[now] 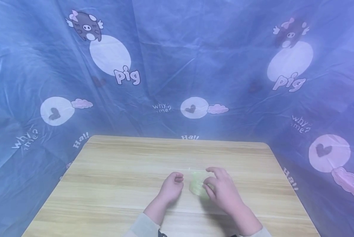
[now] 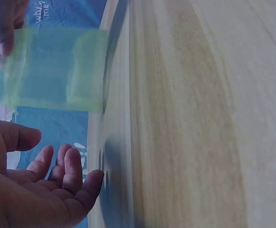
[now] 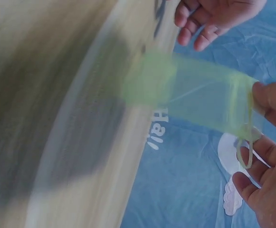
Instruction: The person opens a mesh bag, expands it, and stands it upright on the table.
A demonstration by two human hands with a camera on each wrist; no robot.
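Observation:
A sheer pale-green drawstring pouch [image 1: 197, 185] is held above the table by my right hand [image 1: 222, 191]. In the right wrist view, the thumb and fingers of that hand [image 3: 271, 152] pinch the end of the pouch [image 3: 202, 90]; a thin cord loop [image 3: 245, 154] hangs there. Its far end is blurred. My left hand [image 1: 171, 188] holds nothing and lies beside the pouch without touching it. The left wrist view shows this left hand [image 2: 47, 194] palm up, fingers loosely bent, below the see-through pouch [image 2: 52, 71].
Under both hands lies a light wood-grain table [image 1: 120, 171] with rounded far corners. Blue printed cloth [image 1: 171, 65] hangs behind it and along both sides. A shadow [image 1: 216, 212] falls on the tabletop beneath the right hand.

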